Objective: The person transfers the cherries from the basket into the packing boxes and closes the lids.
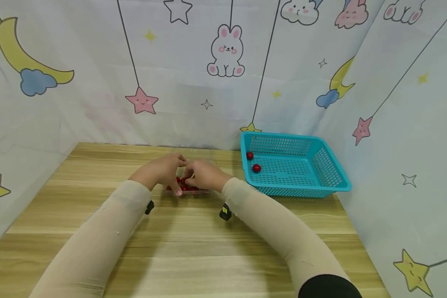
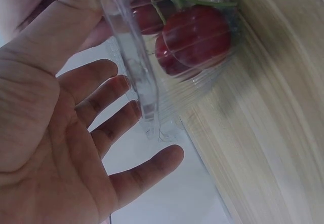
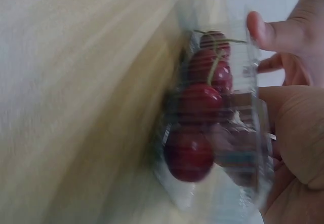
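Note:
A clear plastic box stands near the back of the wooden table with several red cherries in it, some with green stems. My left hand is over its left side, thumb at the near rim. In the left wrist view the other fingers are spread and fairly straight beyond the rim. From the right, my right hand reaches into the box with bent fingers, the thumb beside a cherry. Its fingertips are blurred behind the plastic wall; I cannot tell whether they pinch a cherry.
A turquoise basket stands at the back right, holding two cherries, one in front of the other. Printed white cloth hangs behind and at both sides of the table. A transparent lid rises behind the box.

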